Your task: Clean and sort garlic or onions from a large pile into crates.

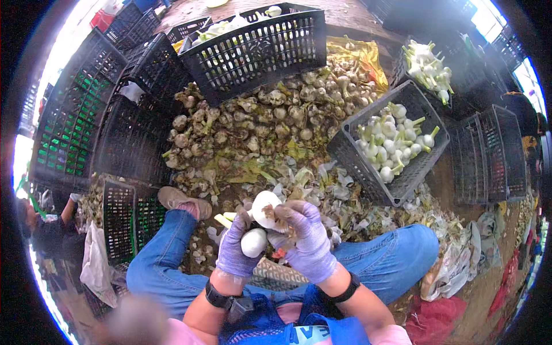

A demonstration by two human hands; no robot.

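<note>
My left hand [230, 250], in a dirty purple knit glove, holds two garlic bulbs with pale cut stems pointing left. The upper white garlic bulb [264, 208] has a brown patch on its right side. Lower, against the palm, sits a smooth white garlic bulb [253, 243]. My right hand [309, 243], gloved alike, has its fingertips pinched at the upper bulb's brownish side, with brown root or skin bits between them. Whether a small tool is hidden in this hand cannot be seen. Beyond both hands spreads a heap of soiled garlic bulbs [258, 114].
A black crate [353, 168] of cleaned garlic stands tilted at right. Another black crate [258, 47] rests at the heap's far side. Stacked crates [133, 138] line the left. Peeled skins [332, 189] litter the floor. At far left, another person's arm [68, 210] shows.
</note>
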